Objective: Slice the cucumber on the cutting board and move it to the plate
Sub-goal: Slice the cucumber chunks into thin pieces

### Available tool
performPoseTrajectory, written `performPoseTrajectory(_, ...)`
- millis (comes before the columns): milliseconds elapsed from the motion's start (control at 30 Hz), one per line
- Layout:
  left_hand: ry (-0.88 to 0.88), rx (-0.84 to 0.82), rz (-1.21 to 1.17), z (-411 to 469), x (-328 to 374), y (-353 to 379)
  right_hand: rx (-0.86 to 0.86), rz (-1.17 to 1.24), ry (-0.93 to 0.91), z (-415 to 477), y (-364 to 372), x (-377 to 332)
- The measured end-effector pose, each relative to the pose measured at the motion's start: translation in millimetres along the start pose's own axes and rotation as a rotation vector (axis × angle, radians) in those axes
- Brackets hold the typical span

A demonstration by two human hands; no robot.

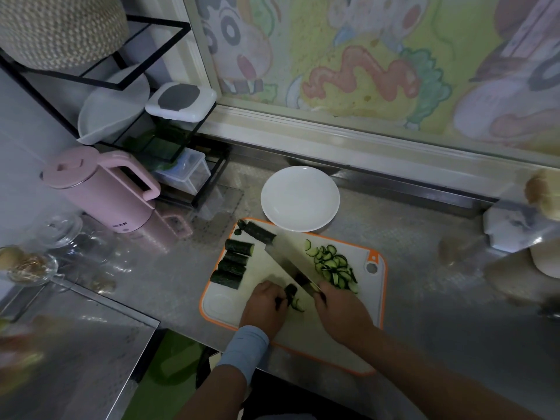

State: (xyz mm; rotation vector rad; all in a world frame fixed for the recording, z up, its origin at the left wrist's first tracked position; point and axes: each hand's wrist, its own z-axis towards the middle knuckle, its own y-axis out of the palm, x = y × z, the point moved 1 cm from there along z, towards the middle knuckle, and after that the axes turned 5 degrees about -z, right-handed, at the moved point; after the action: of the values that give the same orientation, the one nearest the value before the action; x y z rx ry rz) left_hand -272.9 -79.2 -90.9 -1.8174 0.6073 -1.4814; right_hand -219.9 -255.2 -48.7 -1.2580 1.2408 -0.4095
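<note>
Partway done: slices (pixel 331 265) heap at the right of the cutting board (pixel 375 301), and what look like 5 uncut chunks (pixel 233 263) wait left. The left hand (pixel 263 307) pinches a short cucumber piece (pixel 290 290); the right hand (pixel 342 313) grips the knife (pixel 281 256). The far plate (pixel 300 198) holds nothing yet.

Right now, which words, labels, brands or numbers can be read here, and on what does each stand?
None reads clearly.
On the pink plastic kettle: small dark print near its base, too blurred to read.
On the orange-rimmed white cutting board: small mark on its orange tab, too small to read.
</note>
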Motion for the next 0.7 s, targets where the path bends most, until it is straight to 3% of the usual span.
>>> performPoseTrajectory(200, 0.234, -0.104, 0.303, 12, 10, -1, 0.070, 0.021, 0.072, 3, -14, 13)
performPoseTrajectory(467, 0.435, -0.149, 0.504, 33, 13, 8, 0.067, 0.070, 0.107, -2, -16, 19)
performPoseTrajectory(600, 0.414, -0.208, 0.515, 46, 30, 17, 0.081, 0.090, 0.146, -3, -23, 23)
performPoseTrajectory(700, 0.182, -0.273, 0.349, 63, 44, 23, 0.097, 0.102, 0.174, -2, -28, 28)
